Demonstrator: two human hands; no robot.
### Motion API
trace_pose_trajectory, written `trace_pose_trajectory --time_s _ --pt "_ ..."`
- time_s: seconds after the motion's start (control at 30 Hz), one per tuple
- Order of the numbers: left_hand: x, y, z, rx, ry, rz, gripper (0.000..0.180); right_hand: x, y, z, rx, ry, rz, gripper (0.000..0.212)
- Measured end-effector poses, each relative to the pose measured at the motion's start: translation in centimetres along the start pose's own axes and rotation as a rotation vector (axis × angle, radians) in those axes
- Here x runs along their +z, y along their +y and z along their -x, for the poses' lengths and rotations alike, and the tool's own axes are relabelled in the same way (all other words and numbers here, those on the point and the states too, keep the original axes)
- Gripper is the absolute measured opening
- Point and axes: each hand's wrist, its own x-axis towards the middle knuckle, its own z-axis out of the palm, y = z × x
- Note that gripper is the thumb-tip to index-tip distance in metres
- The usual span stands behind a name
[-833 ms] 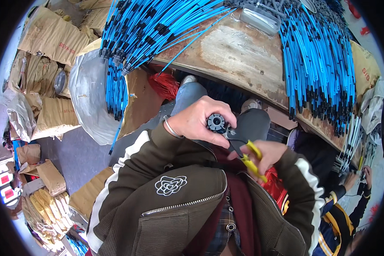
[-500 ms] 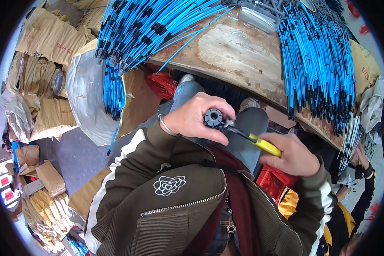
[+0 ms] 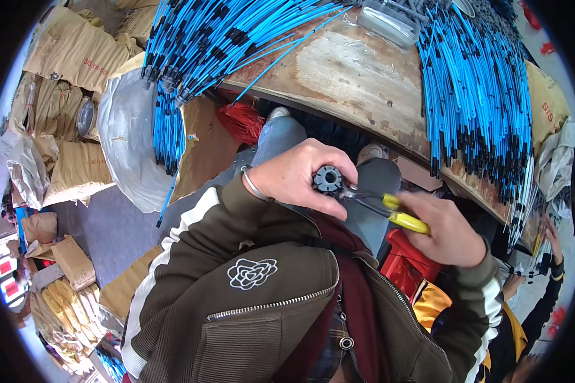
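My left hand (image 3: 292,177) is wrapped round a dark grey, round plastic part (image 3: 328,180) with a notched rim and a hole in its middle. My right hand (image 3: 450,231) grips yellow-handled pliers (image 3: 407,222), their two handles spread apart. The plier jaws reach the side of the grey part nearest my right hand. What exactly lies between the jaws is too small to tell. Both hands are above my lap, short of the table's front edge.
A worn wooden table (image 3: 348,76) bears blue tubes with black fittings (image 3: 204,45) at left and another bundle (image 3: 476,108) at right. A plastic-lined carton (image 3: 134,134) stands to the left, a red plastic container (image 3: 407,262) below my right hand. Another person's hand (image 3: 551,239) shows at far right.
The plier handles, close together before, are now spread, with my right hand's fingers loosened. My left hand and the grey part have shifted slightly right.
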Motion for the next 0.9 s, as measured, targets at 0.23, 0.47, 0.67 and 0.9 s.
trace_pose_trajectory --time_s 0.23,0.47,0.67,0.9 --pt "0.2 -0.7 -0.6 0.042 -0.114 0.047 0.035 5.9 5.3 -0.7 0.284 -0.72 -1.38 0.082" --pt "0.4 -0.3 -0.3 0.0 0.047 -0.095 0.033 2.8 1.5 0.3 0.094 -0.149 -0.192 0.089" --pt "0.8 -0.3 -0.4 0.026 0.031 -0.077 0.031 1.7 0.4 1.1 0.003 0.054 0.03 0.079" --pt "0.0 0.2 0.1 0.007 0.056 -0.075 0.029 5.7 1.7 -0.4 0.084 0.152 -0.032 0.056"
